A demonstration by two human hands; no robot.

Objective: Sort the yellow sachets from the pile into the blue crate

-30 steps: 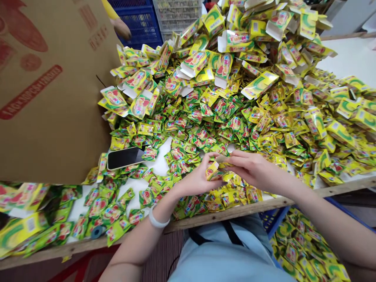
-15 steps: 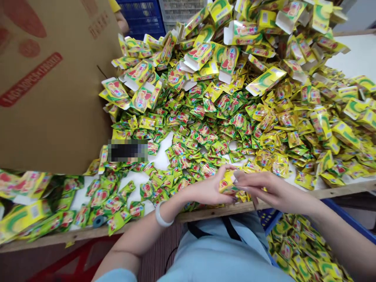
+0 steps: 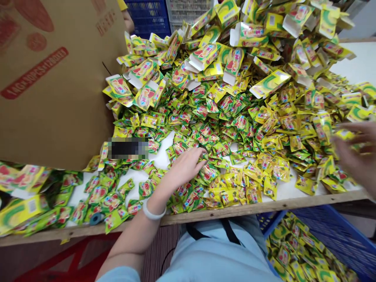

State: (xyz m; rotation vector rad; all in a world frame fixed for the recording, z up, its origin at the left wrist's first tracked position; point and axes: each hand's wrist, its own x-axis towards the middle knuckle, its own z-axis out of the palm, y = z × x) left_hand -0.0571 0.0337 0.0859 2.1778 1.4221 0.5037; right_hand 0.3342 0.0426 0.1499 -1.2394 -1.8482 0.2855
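Observation:
My left hand [image 3: 185, 166] is over the heap of green candy packets [image 3: 188, 196], its fingers and thumb closing on a green packet [image 3: 208, 172] at the heap's edge. Off to the right, my right hand [image 3: 357, 150] is smeared by motion. Its fingers look apart, with nothing visible in them, near a yellow candy box [image 3: 323, 125] among the yellow packets. Yellow candy packets [image 3: 232, 192] lie along the front of the table between the hands. A large pile of yellow and green candy boxes [image 3: 217, 55], several with open white flaps, rises at the back.
A big brown carton [image 3: 58, 117] stands at the left. Below the table's wooden edge [image 3: 293, 203], a blue crate [image 3: 343, 235] holds many filled boxes [image 3: 296, 250]. A blue tape roll [image 3: 96, 218] lies front left. Another person's hand [image 3: 128, 21] shows behind the carton.
The small yellow candy box that both hands held is out of them. My left hand has moved left and up onto the green packets; my right hand has swung far right and up.

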